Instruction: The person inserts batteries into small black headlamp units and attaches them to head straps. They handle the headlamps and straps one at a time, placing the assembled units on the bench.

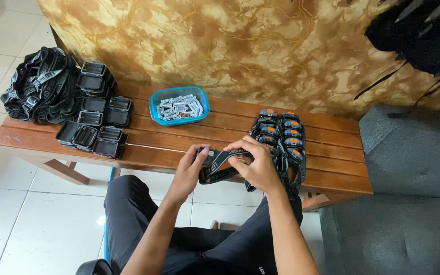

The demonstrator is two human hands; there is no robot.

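Fingers (240,153) of both hands pinch the black strap (220,165) stretched between them.

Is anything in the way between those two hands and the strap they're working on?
Nothing visible. The left hand and right hand already grip the black strap directly, over the front edge of the wooden bench. The row of headlamps lies just behind the right hand.

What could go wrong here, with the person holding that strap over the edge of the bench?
The headlamp strap is held between the left hand and right hand past the bench edge; if a grip slips, it may drop to the floor. The right forearm lies close to the finished headlamps and might nudge them off. The open blue tub of batteries could spill if bumped.
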